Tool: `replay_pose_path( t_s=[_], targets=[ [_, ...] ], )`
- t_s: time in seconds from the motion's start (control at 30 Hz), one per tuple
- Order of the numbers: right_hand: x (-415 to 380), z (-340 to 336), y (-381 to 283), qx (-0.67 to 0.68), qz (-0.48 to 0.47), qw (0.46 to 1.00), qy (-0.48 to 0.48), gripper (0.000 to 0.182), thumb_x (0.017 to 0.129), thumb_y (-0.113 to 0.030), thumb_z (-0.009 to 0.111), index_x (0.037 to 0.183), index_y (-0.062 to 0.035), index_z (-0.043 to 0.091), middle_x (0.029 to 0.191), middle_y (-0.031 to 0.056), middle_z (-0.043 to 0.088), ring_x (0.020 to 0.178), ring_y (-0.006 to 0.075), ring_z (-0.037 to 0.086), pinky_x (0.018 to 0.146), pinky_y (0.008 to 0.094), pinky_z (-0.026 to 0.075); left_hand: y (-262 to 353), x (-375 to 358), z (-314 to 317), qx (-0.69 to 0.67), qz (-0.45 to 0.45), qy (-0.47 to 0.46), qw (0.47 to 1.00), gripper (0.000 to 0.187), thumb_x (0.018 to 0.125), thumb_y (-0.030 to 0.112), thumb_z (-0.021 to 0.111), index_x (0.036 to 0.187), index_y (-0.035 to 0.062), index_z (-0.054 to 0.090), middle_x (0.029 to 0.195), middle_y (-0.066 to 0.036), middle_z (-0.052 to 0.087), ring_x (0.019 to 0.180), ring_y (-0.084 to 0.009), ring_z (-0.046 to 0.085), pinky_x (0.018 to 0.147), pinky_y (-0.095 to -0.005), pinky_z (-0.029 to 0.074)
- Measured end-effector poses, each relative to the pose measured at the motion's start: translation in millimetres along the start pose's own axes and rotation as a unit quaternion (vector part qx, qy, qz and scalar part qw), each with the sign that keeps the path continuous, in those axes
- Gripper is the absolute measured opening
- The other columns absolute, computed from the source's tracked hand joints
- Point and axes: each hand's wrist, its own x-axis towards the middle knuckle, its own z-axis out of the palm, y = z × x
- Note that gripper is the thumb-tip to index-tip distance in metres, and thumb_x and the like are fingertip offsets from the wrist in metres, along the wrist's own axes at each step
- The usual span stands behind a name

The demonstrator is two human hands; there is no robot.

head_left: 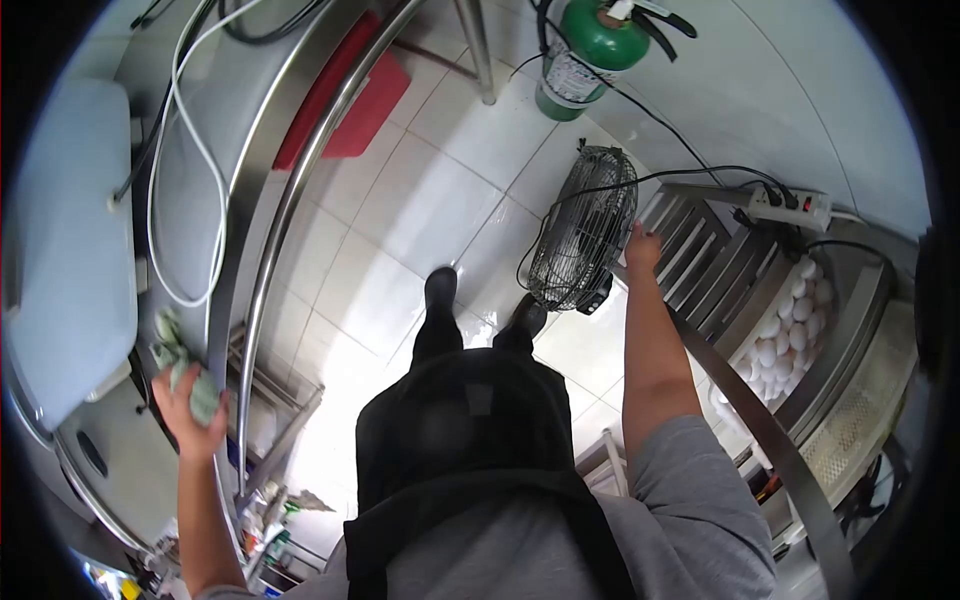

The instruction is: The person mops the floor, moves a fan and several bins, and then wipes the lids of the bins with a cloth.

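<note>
My left hand is closed around a pale green cloth, over the metal counter at the left. One end of the cloth sticks out past my fingers toward a looped white cable. My right hand is at the edge of a slatted metal rack, beside a black wire-caged fan. Its fingers are partly hidden and small, so I cannot make out whether they grip the rack edge or only touch it.
White eggs fill a container in the rack at right. A power strip with black cords lies above them. A green fire extinguisher stands by the wall. A steel rail edges the left counter, with a light-blue board on it.
</note>
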Motion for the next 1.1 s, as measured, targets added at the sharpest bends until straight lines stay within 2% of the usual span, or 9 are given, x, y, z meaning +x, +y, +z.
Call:
replay_pose_path(
  t_s=[0.1,0.17,0.27,0.37,0.63,0.77,0.93,1.03,1.1],
  targets=[
    [17,16,26,0.168,0.098,0.95,-0.244,0.063,0.095,-0.049,0.049,0.114,0.01,0.059,0.101,0.0269,0.065,0.099,0.0383,0.063,0.084,0.0435,0.047,-16,-10,22,-0.003,-0.012,0.063,0.998,0.05,0.067,0.01,0.074,0.114,0.0073,0.056,0.113,-0.022,0.05,0.107,-0.0413,0.049,0.094,-0.0484,0.038],
    [12,24,31,0.168,0.047,0.962,-0.208,0.06,0.097,-0.05,0.044,0.11,0.0067,0.059,0.084,0.0182,0.064,0.081,0.0299,0.065,0.066,0.041,0.05,-11,-5,25,0.005,-0.014,0.093,0.996,0.052,0.064,0.007,0.075,0.113,0.0089,0.058,0.111,-0.022,0.051,0.105,-0.0395,0.05,0.091,-0.0462,0.04],
    [-30,-10,-39,0.35,0.121,0.864,-0.341,0.04,0.101,-0.045,0.039,0.084,-0.0112,0.052,0.06,-0.0024,0.037,0.05,0.0102,0.037,0.04,0.0277,0.029,-9,-4,27,0.027,-0.001,0.112,0.993,0.051,0.065,0.006,0.076,0.113,0.0089,0.058,0.111,-0.021,0.052,0.103,-0.0391,0.052,0.088,-0.0459,0.042],
    [-36,15,-61,0.419,0.143,0.792,-0.42,0.037,0.101,-0.043,0.039,0.077,-0.0167,0.047,0.059,-0.0053,0.034,0.047,0.0092,0.031,0.041,0.0265,0.025,-8,-5,29,0.019,0.001,0.122,0.992,0.053,0.064,0.007,0.077,0.113,0.0092,0.058,0.11,-0.02,0.054,0.102,-0.0381,0.053,0.087,-0.0444,0.043],
    [-46,-14,-104,0.337,0.093,0.793,-0.5,0.038,0.099,-0.041,0.044,0.067,-0.0195,0.04,0.055,-0.0071,0.03,0.045,0.0076,0.026,0.04,0.0251,0.021,-9,-3,28,0.03,0.005,0.127,0.991,0.053,0.061,0.006,0.078,0.111,0.0095,0.06,0.108,-0.021,0.055,0.099,-0.0381,0.054,0.084,-0.0433,0.045],
    [26,10,-77,0.176,-0.114,0.897,-0.39,0.029,0.098,-0.036,0.047,0.079,-0.0168,0.056,0.055,-0.0066,0.034,0.044,0.0073,0.033,0.039,0.0269,0.028,-9,-4,28,0.028,0.003,0.127,0.991,0.053,0.06,0.006,0.079,0.11,0.0095,0.06,0.109,-0.021,0.055,0.1,-0.0378,0.055,0.085,-0.0433,0.045],
    [87,45,-81,0.216,-0.467,0.808,-0.288,0.026,0.101,-0.018,0.042,0.112,-0.0092,0.064,0.082,0.0012,0.06,0.065,0.0108,0.051,0.06,0.0265,0.045,-12,-7,31,0.026,-0.003,0.125,0.992,0.056,0.062,0.005,0.079,0.113,0.0094,0.058,0.11,-0.021,0.055,0.103,-0.0379,0.053,0.088,-0.0442,0.044],
    [93,41,-105,0.058,-0.436,0.851,-0.288,0.024,0.098,-0.012,0.05,0.118,-0.0045,0.061,0.111,0.0185,0.066,0.102,0.0326,0.064,0.088,0.033,0.048,-11,-7,31,0.031,0.001,0.125,0.992,0.056,0.061,0.006,0.079,0.113,0.0093,0.058,0.111,-0.02,0.054,0.104,-0.0377,0.053,0.089,-0.0449,0.043],
    [92,24,-118,0.033,-0.435,0.858,-0.271,0.028,0.095,-0.006,0.052,0.122,-0.0069,0.06,0.112,0.0212,0.065,0.103,0.0354,0.063,0.088,0.034,0.048,-12,-9,31,0.031,-0.004,0.115,0.993,0.056,0.061,0.006,0.079,0.113,0.0094,0.059,0.111,-0.02,0.055,0.104,-0.0376,0.053,0.089,-0.0451,0.043]
  ],
)
